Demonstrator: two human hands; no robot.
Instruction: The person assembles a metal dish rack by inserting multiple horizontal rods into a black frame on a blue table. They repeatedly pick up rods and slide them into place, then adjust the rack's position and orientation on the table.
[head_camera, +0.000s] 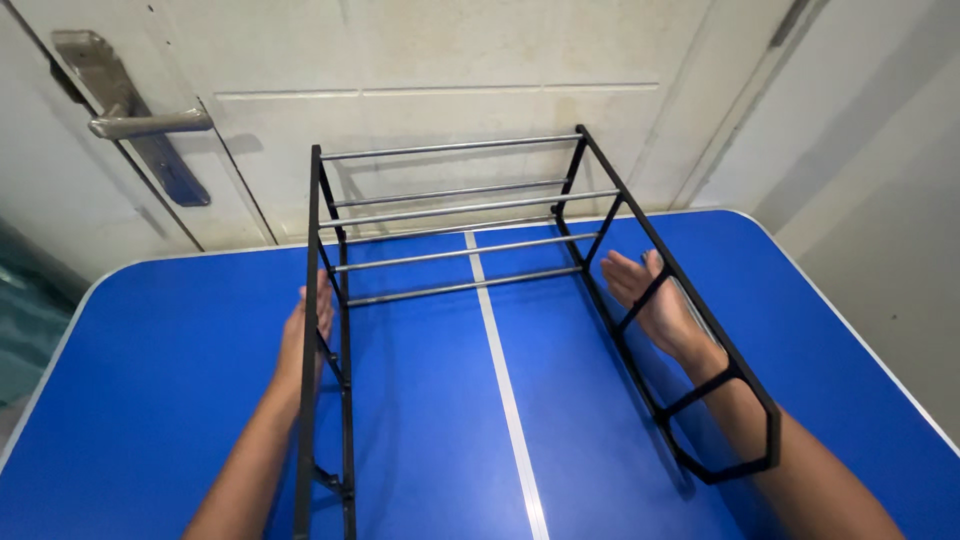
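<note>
A black metal rack frame (345, 300) with several grey crossbars (460, 210) stands on a blue folding table (150, 380). My left hand (305, 335) lies flat against the outside of the rack's left side frame, fingers straight. My right hand (655, 300) is held flat with open palm just outside the right side frame (720, 365), seen through its bars, close to or touching it. Neither hand grips anything.
A white door (450, 60) with a metal lever handle (140, 125) stands right behind the table's far edge. A pale wall (880, 150) runs along the right. A white seam (505, 390) runs down the table's middle.
</note>
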